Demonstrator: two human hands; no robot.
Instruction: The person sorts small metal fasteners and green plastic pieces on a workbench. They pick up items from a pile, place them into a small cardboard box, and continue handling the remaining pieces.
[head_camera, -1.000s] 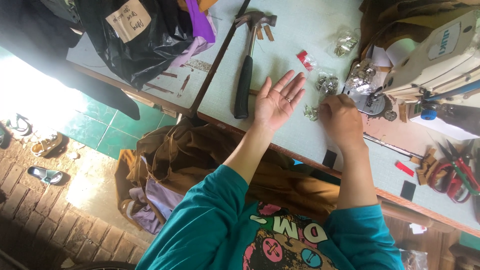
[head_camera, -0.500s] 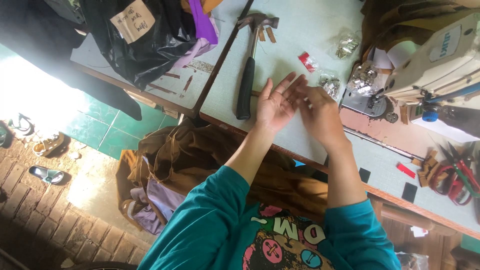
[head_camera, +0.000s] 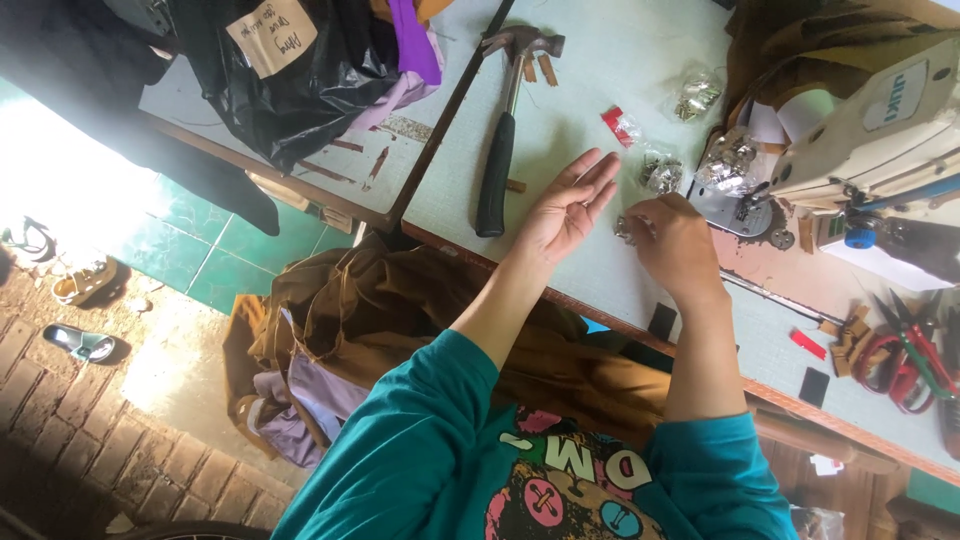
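My left hand (head_camera: 568, 207) lies flat and open on the pale green table (head_camera: 600, 60), palm up, with its fingers pointing up and to the right. Just to its right, my right hand (head_camera: 678, 245) has its fingers pinched on a small shiny metal fitting (head_camera: 624, 229) close to the left fingertips. A small clear bag of metal fittings (head_camera: 660, 172) lies just beyond both hands. A red packet (head_camera: 621, 126) and another clear bag of fittings (head_camera: 696, 96) lie farther back. A black-handled hammer (head_camera: 497, 170) rests left of my left hand.
A sewing machine (head_camera: 870, 120) stands at the right with more bagged fittings (head_camera: 730, 160) at its base. Red-handled scissors (head_camera: 915, 350) lie at the far right. A black plastic bag (head_camera: 290, 90) sits on the neighbouring table. Brown fabric (head_camera: 400, 310) lies across my lap.
My right hand came away from the bags by the sewing machine toward my left hand, met it, and now holds a small metal fitting beside the left fingertips.
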